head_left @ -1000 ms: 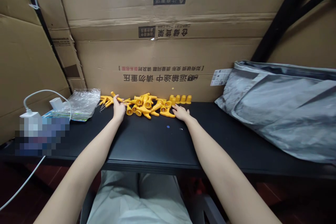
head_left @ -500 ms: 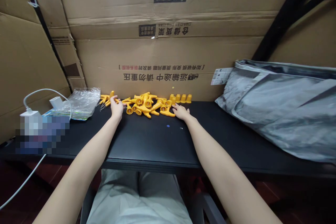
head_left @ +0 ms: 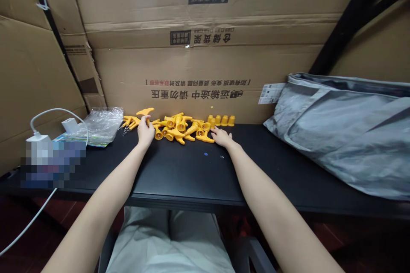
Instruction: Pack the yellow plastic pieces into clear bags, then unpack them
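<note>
My left hand (head_left: 146, 131) is closed on a yellow T-shaped handle (head_left: 145, 111), whose crossbar shows above the fingers. Left of that hand lie a few more yellow handles (head_left: 130, 122) with metal spirals beside them. A pile of yellow handles and cups (head_left: 179, 127) spreads between my two hands. At the pile's right end rests my right hand (head_left: 221, 136), fingers spread and fingertips near a yellow cup; nothing shows held in it. Several yellow cups (head_left: 224, 120) stand in a row behind the right hand.
The black table (head_left: 185, 175) carries clear plastic packaging (head_left: 105, 123) and a white charger (head_left: 39, 147) with a cable on the left. A large grey bag (head_left: 336, 132) lies on the right. Cardboard (head_left: 192, 62) rises behind. A small blue dot (head_left: 206, 154) is near the middle.
The yellow handle in my left hand has turned, so its crossbar now lies sideways above the fingers. My left hand has moved slightly right. My right hand has stayed almost in place.
</note>
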### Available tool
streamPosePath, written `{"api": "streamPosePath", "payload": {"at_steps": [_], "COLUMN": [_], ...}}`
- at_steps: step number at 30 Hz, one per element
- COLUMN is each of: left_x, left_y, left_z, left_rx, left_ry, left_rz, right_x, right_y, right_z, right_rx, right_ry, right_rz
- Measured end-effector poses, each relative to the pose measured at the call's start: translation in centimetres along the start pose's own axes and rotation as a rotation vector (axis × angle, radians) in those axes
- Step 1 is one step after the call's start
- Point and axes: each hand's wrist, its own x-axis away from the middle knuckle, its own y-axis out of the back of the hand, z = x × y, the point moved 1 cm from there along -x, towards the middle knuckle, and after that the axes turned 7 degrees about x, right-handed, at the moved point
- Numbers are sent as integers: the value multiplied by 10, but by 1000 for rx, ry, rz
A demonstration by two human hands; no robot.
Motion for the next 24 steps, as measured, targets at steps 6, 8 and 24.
{"api": "streamPosePath", "payload": {"at_steps": [6, 8, 24], "left_x": [-7, -16, -75], "left_y": [3, 6, 20], "left_z": [1, 6, 64], "left_rx": [-163, -235, -685], "left_ry": [-99, -30, 69], "left_rz": [-40, -63, 217], "right_x": [0, 0, 1], "right_y": [-1, -1, -1], "right_z": [0, 0, -1], "right_rx": [8, 11, 11], "right_ry": [5, 3, 9], "right_rz": [-17, -15, -11]}}
